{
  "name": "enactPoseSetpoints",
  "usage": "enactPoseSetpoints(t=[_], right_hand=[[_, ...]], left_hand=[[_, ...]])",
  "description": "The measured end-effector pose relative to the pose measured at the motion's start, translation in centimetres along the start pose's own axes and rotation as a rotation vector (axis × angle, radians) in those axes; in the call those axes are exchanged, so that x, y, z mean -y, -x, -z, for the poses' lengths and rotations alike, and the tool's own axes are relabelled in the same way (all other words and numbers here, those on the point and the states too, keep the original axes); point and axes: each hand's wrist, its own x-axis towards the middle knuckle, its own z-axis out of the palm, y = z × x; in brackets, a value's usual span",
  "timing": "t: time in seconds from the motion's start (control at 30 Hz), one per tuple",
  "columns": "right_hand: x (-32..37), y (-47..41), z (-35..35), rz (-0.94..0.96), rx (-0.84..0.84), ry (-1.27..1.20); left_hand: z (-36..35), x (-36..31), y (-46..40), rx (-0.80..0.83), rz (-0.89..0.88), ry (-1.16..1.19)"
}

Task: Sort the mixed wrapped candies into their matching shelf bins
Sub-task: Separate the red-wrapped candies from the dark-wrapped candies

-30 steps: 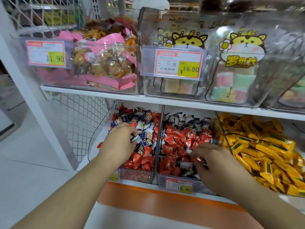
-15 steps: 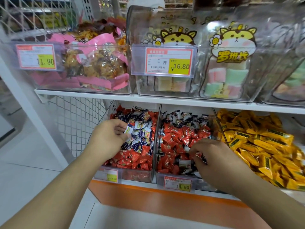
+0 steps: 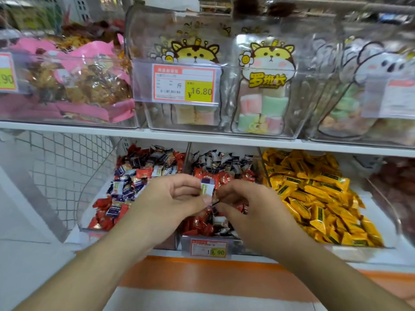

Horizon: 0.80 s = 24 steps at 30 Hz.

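- The lower shelf (image 3: 224,142) carries three clear bins side by side; going by what lies in them, the sorting is far from finished.
- The left bin (image 3: 89,212) holds a mix of red and dark blue-and-white candies — much left to separate.
- The middle bin (image 3: 186,240) is mostly red, with black-and-white pieces at the back and some scattered in front.
- The yellow candies (image 3: 314,194) in the right-hand bin look all of one kind, so that one seems done.
- The left hand (image 3: 170,198) pinches a white-and-purple candy (image 3: 207,187) above the divider between the left and middle bins.
- The right hand (image 3: 251,207), fingers curled, pinches something small and dark over the middle bin — what it is I cannot tell.
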Motion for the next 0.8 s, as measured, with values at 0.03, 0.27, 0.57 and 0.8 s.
enactPoseSetpoints(t=[0.03, 0.27, 0.57, 0.8], right_hand=[[-0.3, 0.0, 0.5, -0.003, -0.030, 0.037], [-3.3, 0.0, 4.4, 0.032, -0.037, 0.490], [-3.5, -0.2, 3.6, 0.021, -0.016, 0.508], [-4.2, 0.1, 2.6, 0.058, -0.004, 0.453]], left_hand=[[-0.2, 0.1, -0.1, -0.019, -0.024, -0.077], [-1.3, -0.7, 1.2, 0.077, -0.260, -0.709], [4.4, 0.9, -2.3, -0.368, -0.258, -0.790], [7.8, 3.9, -3.5, -0.206, 0.111, -0.999]])
